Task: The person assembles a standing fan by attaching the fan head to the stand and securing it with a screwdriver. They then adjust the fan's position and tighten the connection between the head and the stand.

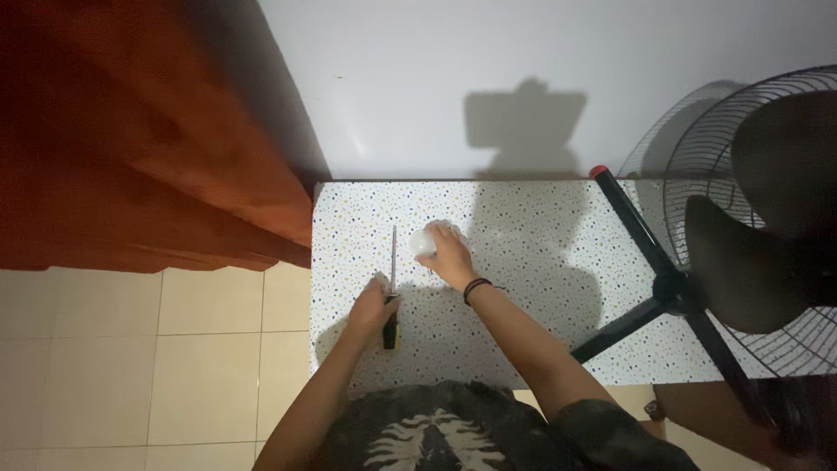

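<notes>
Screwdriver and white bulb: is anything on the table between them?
Nothing visible. The left hand rests on the screwdriver, its shaft pointing up the speckled table. The right hand already covers the white bulb just right of the shaft; bare tabletop between.

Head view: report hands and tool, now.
Left hand on screwdriver handle, grip closed, shaft flat on table. Right hand cupped over white bulb. Fan stands right, clear of both.
</notes>
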